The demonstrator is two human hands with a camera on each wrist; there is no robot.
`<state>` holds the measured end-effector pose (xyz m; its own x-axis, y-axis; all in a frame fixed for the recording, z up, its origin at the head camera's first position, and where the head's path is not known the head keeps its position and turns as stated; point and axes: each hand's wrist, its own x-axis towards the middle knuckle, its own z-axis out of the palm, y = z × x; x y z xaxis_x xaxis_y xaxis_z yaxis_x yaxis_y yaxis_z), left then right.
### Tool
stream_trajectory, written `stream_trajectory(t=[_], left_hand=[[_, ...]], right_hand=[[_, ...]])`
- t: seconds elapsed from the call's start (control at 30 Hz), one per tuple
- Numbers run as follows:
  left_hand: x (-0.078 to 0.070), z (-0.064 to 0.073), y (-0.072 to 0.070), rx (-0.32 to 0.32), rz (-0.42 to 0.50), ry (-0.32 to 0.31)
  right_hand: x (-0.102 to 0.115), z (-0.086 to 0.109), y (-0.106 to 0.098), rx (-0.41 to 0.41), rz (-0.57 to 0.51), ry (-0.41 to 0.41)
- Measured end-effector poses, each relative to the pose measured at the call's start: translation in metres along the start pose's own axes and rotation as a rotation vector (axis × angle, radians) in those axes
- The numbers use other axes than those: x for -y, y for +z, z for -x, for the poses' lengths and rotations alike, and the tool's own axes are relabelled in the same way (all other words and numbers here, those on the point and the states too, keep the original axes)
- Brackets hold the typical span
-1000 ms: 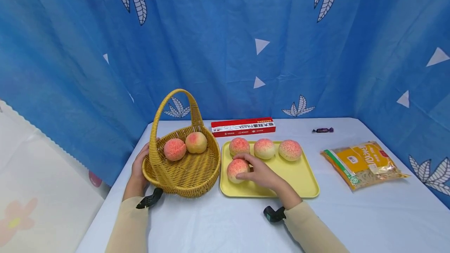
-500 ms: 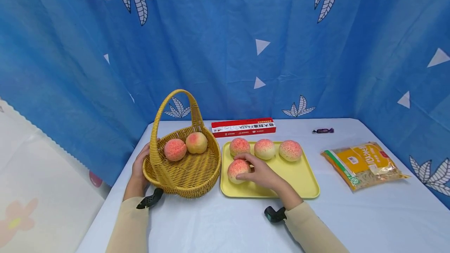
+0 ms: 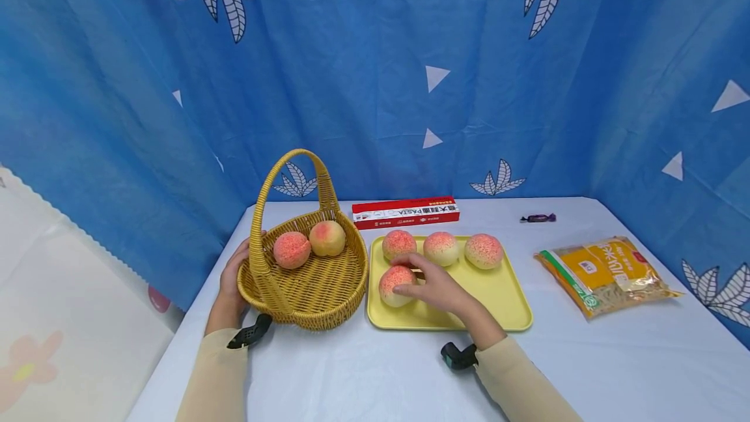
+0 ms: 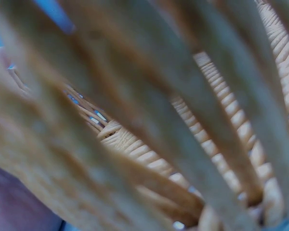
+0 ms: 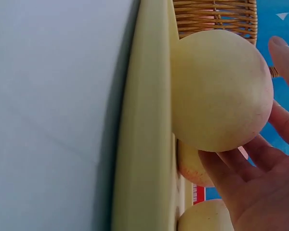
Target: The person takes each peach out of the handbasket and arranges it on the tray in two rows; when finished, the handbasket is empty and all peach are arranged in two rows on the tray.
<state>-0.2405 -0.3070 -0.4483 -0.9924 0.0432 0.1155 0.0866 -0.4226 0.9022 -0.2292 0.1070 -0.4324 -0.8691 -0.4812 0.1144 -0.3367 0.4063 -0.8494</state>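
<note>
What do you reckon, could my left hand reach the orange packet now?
Probably not: the left hand rests against the basket, and that basket plus the yellow tray lie between it and the orange packet.

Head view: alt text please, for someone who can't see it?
A right hand holds a peach at a yellow tray with three more peaches; the left hand touches a wicker basket containing two peaches. A red box, wrapped candy and orange packet lie nearby.

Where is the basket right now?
In the head view, the basket stands on the left part of the table, just left of the yellow tray, with the left hand at its left side.
</note>
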Motion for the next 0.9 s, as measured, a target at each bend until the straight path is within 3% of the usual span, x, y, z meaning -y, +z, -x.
stream_trajectory(t=[0.27, 0.47, 0.73, 0.9], left_hand=[[-0.001, 0.001, 0.001, -0.007, -0.008, -0.02], [-0.002, 0.002, 0.0, -0.007, -0.001, -0.024], [0.001, 0.0, -0.004, 0.003, 0.027, -0.019], [0.003, -0.002, -0.007, 0.002, 0.029, -0.021]], right_hand=[[0.011, -0.002, 0.003, -0.092, 0.007, 0.019], [0.022, -0.008, 0.004, -0.154, -0.003, -0.089], [0.041, -0.018, 0.009, -0.138, -0.02, -0.138], [0.052, -0.027, 0.012, -0.122, 0.029, -0.183]])
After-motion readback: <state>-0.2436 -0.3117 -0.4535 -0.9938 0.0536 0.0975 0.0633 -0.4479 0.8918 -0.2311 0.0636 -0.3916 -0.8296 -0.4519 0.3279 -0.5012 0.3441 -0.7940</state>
